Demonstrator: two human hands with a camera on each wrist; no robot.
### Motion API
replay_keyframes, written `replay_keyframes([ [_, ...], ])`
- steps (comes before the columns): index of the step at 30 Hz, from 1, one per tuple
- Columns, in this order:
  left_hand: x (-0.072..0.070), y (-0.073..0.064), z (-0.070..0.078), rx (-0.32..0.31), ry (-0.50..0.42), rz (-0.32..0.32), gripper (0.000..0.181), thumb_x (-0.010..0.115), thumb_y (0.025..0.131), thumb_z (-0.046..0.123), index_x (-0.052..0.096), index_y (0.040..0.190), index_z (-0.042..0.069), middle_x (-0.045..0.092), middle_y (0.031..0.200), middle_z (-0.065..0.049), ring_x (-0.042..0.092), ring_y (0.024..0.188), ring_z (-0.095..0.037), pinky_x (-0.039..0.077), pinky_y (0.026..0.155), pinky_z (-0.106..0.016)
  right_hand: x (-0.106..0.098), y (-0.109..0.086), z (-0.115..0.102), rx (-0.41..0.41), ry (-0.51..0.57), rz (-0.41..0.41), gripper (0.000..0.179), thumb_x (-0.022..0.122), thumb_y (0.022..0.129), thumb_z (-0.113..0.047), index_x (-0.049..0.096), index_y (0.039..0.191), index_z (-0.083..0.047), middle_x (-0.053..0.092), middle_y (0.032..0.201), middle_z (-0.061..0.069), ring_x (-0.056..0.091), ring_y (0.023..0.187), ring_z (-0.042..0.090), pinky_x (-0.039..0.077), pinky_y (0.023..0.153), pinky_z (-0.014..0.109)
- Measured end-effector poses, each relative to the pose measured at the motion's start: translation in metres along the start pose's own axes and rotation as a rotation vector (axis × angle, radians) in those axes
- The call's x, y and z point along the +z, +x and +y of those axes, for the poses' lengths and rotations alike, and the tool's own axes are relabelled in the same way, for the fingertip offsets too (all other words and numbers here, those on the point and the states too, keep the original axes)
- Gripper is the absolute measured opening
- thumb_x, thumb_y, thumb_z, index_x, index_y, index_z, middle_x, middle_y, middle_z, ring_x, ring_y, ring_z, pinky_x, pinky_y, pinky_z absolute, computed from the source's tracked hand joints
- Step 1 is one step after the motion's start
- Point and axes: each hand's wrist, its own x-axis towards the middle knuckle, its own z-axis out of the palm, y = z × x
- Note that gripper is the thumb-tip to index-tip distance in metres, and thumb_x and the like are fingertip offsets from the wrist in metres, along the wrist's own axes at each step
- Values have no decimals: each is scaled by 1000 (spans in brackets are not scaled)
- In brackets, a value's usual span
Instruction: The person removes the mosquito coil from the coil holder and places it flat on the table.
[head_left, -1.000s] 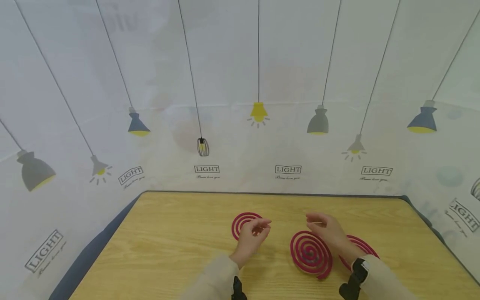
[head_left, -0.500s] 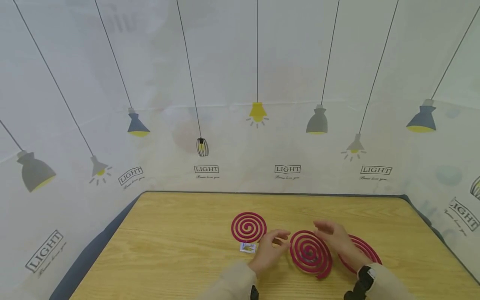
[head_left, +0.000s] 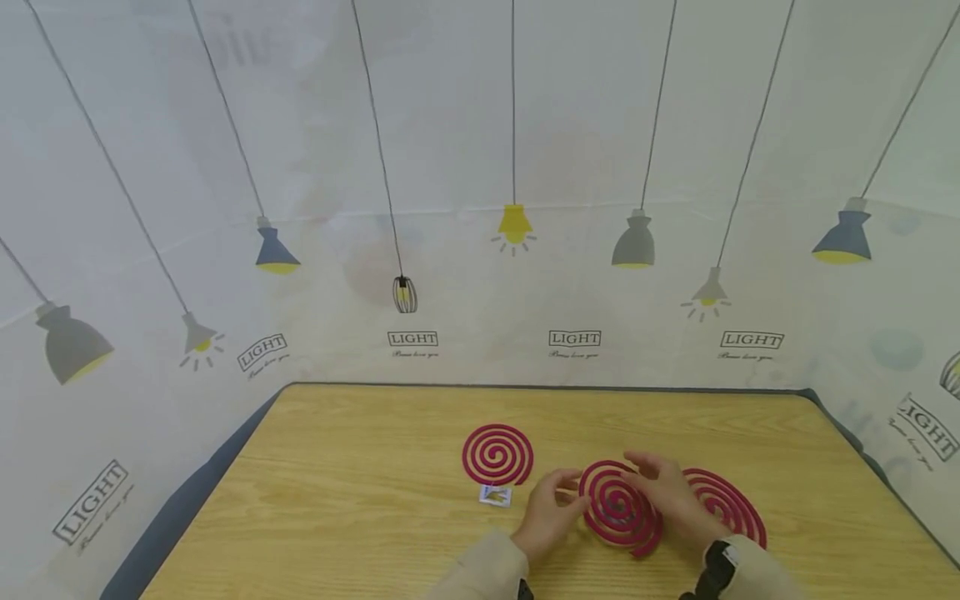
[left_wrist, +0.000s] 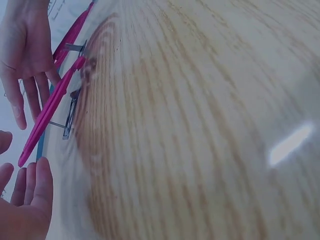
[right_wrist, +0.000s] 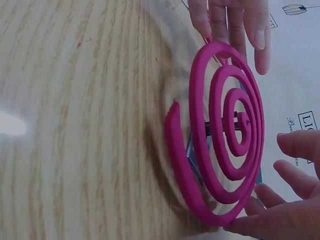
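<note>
A magenta mosquito coil (head_left: 618, 504) is held slightly tilted above the tabletop on a small metal stand (left_wrist: 71, 115). My left hand (head_left: 551, 512) is at the coil's left edge, fingers loosely bent and thumb spread from them. On the opposite side my right hand (head_left: 671, 496) has its fingertips over the upper right rim. The right wrist view shows the right hand (right_wrist: 285, 205) with spread fingers, its lowest finger right at the coil's bottom rim. Neither hand is curled round the coil.
A second magenta coil (head_left: 495, 454) lies at the back left, with a small printed packet (head_left: 495, 496) just in front of it. To the right, a third coil (head_left: 738, 508) is partly behind the right forearm. A printed cloth wall (head_left: 480, 358) surrounds the wooden table (head_left: 337, 500).
My left hand has moved right, from over the back-left coil to the middle coil's left edge, uncovering the packet. My right hand has come slightly down onto the middle coil's right rim.
</note>
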Motion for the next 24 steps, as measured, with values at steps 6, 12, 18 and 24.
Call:
replay_keyframes([
  [6, 1, -3, -2, 29, -17, -24, 40, 66, 76, 3, 53, 113, -2, 56, 88, -5, 56, 74, -11, 48, 60, -19, 4, 0, 4, -13, -3, 24, 44, 52, 88, -13, 41, 125, 8, 39, 126, 30, 35, 116, 44, 32, 95, 51],
  [12, 0, -3, -7, 35, -11, -16, 40, 66, 75, 1, 52, 113, -1, 54, 87, -6, 55, 72, -12, 48, 60, -19, 6, 0, 6, -10, 12, 26, 44, 53, 88, -12, 40, 125, 8, 40, 126, 29, 36, 115, 43, 34, 94, 50],
  [18, -4, -1, -15, 13, -58, -9, 34, 65, 75, -1, 54, 107, 1, 56, 85, -5, 55, 70, -11, 51, 54, -23, 8, 0, 6, -19, 45, 32, 44, 56, 85, -9, 42, 123, 9, 42, 123, 29, 38, 114, 43, 38, 92, 46],
  [24, -9, 0, -18, -11, -51, 4, 30, 65, 75, 0, 53, 103, 3, 56, 83, -3, 55, 69, -9, 50, 56, -21, 11, -1, 5, -14, 29, 18, 41, 54, 86, -8, 43, 124, 6, 43, 122, 28, 42, 112, 40, 39, 91, 45],
])
